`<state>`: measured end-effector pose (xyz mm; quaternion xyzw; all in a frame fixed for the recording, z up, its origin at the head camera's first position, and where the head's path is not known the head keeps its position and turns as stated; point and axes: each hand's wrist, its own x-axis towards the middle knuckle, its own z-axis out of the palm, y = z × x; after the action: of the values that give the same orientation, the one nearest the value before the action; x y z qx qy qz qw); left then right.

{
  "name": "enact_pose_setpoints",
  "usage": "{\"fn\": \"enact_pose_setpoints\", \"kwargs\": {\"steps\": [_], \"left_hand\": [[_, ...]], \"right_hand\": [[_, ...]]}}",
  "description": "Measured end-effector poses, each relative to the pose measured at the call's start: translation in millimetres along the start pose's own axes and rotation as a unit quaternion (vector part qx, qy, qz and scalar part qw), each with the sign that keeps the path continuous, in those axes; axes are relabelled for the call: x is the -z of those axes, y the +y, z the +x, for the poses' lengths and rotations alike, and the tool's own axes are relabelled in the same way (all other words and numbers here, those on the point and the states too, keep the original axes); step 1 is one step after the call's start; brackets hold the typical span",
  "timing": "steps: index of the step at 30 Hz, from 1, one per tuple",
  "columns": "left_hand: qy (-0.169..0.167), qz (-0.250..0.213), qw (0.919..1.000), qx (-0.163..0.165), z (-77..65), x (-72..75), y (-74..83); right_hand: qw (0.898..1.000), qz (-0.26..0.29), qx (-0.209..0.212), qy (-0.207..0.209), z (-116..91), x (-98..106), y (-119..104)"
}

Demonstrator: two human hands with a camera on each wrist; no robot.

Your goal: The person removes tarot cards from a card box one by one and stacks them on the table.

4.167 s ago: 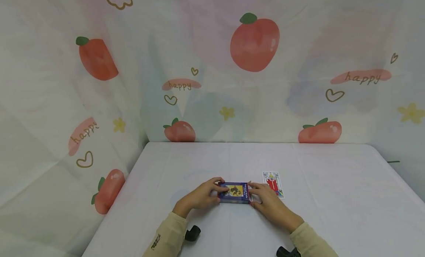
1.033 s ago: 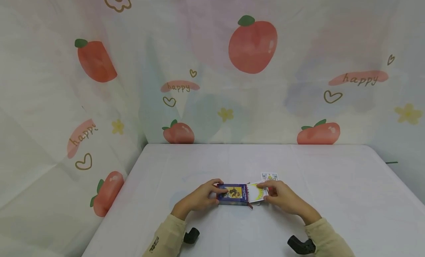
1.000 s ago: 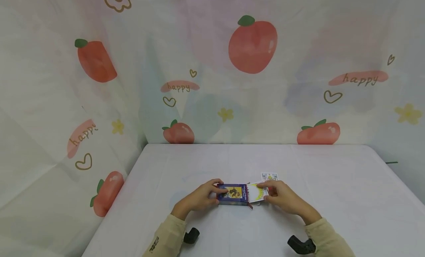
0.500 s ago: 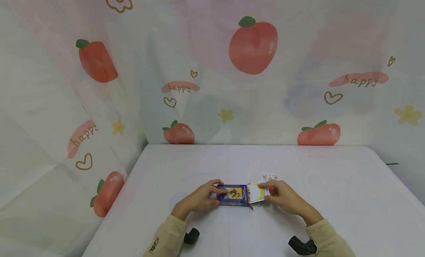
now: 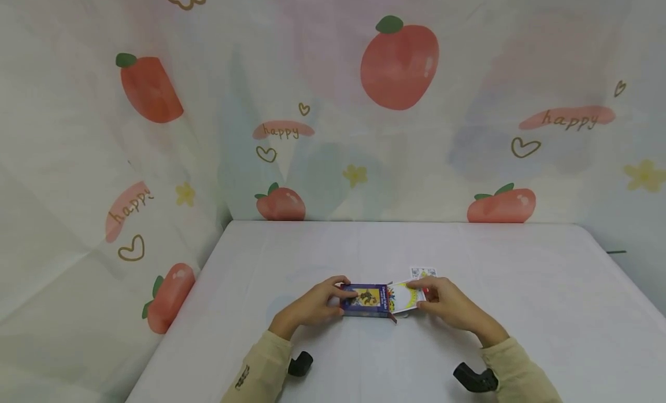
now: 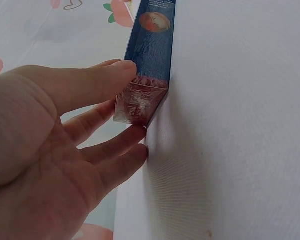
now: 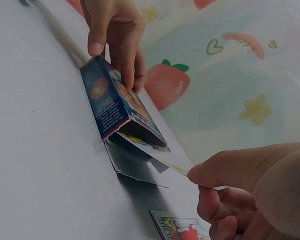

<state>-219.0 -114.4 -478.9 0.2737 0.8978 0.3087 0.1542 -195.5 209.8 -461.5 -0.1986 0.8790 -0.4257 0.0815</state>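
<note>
A dark blue card box point(image 5: 366, 299) with a yellow picture lies flat on the table. My left hand point(image 5: 311, 304) holds its left end, fingers over the top and thumb along the near side. At the right end the flap hangs down in the right wrist view. A white-edged card point(image 5: 403, 298) with a yellow arc sticks part way out there, its inner part hidden in the box point(image 7: 102, 100). My right hand point(image 5: 452, 306) pinches the card's outer end between thumb and fingers. Behind that hand lies a loose picture card point(image 5: 422, 272), partly covered.
A white cloth covers the table point(image 5: 312, 244). A pale curtain point(image 5: 322, 79) printed with fruit and "happy" stands behind and at the left. Black wrist-worn devices hang by the left sleeve point(image 5: 257, 368) and the right sleeve point(image 5: 522, 371).
The box end has come open and my right hand has moved right, drawing the card part way out. Over the last second it slides slightly further. My left hand stays on the box.
</note>
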Motion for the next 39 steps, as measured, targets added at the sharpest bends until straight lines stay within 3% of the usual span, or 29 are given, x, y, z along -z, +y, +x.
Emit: {"fn": "enact_pose_setpoints", "kwargs": {"steps": [13,19,27,39], "left_hand": [[0.002,-0.007,1.0,0.004,2.0,1.7,-0.1],[0.003,-0.006,1.0,0.005,1.1,0.4,-0.7],[0.003,-0.008,0.9999,0.009,-0.1,-1.2,-0.4],[0.004,-0.009,0.9999,0.001,-0.4,-1.4,0.2]], "right_hand": [[1.0,0.005,0.001,0.008,2,8,1],[0.999,-0.002,0.013,0.037,1,10,2],[0.998,0.028,0.01,0.059,0,12,1],[0.993,0.01,0.003,0.114,-2,13,-2]]}}
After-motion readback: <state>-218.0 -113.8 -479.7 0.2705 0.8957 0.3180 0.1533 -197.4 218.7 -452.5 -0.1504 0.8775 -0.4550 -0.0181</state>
